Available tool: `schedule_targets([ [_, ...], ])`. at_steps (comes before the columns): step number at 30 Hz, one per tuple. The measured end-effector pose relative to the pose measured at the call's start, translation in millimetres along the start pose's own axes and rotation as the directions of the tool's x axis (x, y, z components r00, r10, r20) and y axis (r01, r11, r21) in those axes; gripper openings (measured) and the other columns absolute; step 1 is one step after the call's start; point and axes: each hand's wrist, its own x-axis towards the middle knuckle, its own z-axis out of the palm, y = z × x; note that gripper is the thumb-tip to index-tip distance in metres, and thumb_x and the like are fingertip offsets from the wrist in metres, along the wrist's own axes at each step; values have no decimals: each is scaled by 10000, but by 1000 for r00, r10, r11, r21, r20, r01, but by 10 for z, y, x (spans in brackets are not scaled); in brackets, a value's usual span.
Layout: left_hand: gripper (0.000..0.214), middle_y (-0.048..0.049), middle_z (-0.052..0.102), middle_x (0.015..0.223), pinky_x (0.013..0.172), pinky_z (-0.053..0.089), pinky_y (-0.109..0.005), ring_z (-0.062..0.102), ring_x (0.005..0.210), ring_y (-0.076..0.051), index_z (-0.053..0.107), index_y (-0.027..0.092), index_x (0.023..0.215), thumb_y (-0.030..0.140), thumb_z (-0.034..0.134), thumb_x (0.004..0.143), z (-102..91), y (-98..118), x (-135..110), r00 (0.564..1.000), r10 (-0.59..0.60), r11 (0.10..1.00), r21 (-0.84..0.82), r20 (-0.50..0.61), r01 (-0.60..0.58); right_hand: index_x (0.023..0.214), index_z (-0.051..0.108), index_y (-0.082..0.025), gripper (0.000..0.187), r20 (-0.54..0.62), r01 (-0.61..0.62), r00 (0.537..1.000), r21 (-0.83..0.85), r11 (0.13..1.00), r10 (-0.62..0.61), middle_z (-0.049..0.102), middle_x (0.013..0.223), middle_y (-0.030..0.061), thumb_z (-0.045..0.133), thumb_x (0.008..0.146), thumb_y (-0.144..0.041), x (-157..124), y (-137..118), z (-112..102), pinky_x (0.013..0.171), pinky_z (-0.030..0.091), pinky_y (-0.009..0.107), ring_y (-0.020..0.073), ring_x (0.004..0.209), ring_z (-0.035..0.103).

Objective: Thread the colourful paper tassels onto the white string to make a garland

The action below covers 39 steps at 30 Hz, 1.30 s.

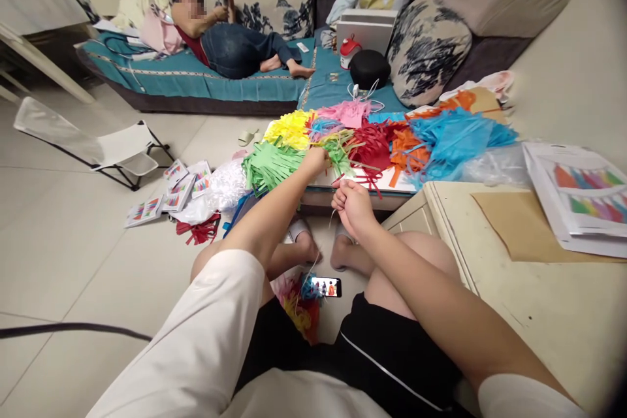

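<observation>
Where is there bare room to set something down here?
Two patches: the cabinet top on the near side of the brown paper, and the floor bordered by the white folding chair, scattered packets and black cable. It is crowded just beyond the right hand, where coloured fringes pile up.

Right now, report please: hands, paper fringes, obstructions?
Thin pale string hanging from closed right hand. Left hand beside light-green paper fringe, grip hidden. Crimson paper fringe beyond. Hands unobstructed.

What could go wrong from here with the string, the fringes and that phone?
The thin string hanging below the right hand might snag or knot. The green fringe crowds the yellow fringe, so strips may tangle. The phone lies near the feet and could get kicked.
</observation>
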Motion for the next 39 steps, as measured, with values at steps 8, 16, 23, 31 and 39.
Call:
schedule_targets([
  [8, 216, -107, 776, 930, 885, 515, -309, 694, 877, -192, 793, 100, 969, 56, 611, 863, -748, 78, 272, 897, -69, 955, -289, -436, -67, 830, 568, -187, 252, 58, 9, 998, -6, 1000, -9, 328, 551, -88, 656, 1027, -317, 5, -44, -16, 487, 211, 215, 64, 466, 232],
  [16, 43, -28, 706, 816, 654, 473, -213, 609, 646, -93, 670, 172, 899, 163, 713, 899, -1559, 160, -166, 891, 1, 741, -598, -454, -305, 873, 600, -187, 130, 49, 60, 997, -28, 998, -59, 326, 516, -104, 644, 985, -235, 18, -177, -80, 462, 198, 210, 63, 441, 209],
  [23, 394, 10, 684, 750, 522, 386, -189, 513, 536, -60, 649, 223, 962, 367, 953, 756, -1489, 175, -1459, 968, -32, 501, -842, -251, -202, 806, 646, -180, 226, 107, 259, 963, -120, 958, -247, 523, 619, -26, 756, 913, -347, 25, -342, -157, 476, 228, 219, 64, 476, 352],
  [31, 562, -29, 766, 808, 686, 529, -224, 715, 727, -125, 725, 166, 898, 434, 1065, 539, -622, 150, -2215, 993, -118, 221, -975, 6, 32, 953, 725, -177, 413, 435, 211, 895, -229, 950, -94, 415, 560, -90, 863, 833, -547, -240, -113, 31, 480, 222, 234, 54, 450, 272],
  [39, 531, -17, 751, 802, 718, 524, -229, 698, 724, -116, 737, 156, 841, 418, 1079, 530, -441, 193, -2298, 995, -96, 247, -969, 2, 25, 962, 727, -156, 473, 365, 213, 929, -378, 901, -66, 659, 654, -7, 906, 740, -532, -309, 23, 107, 449, 211, 213, 65, 489, 411],
])
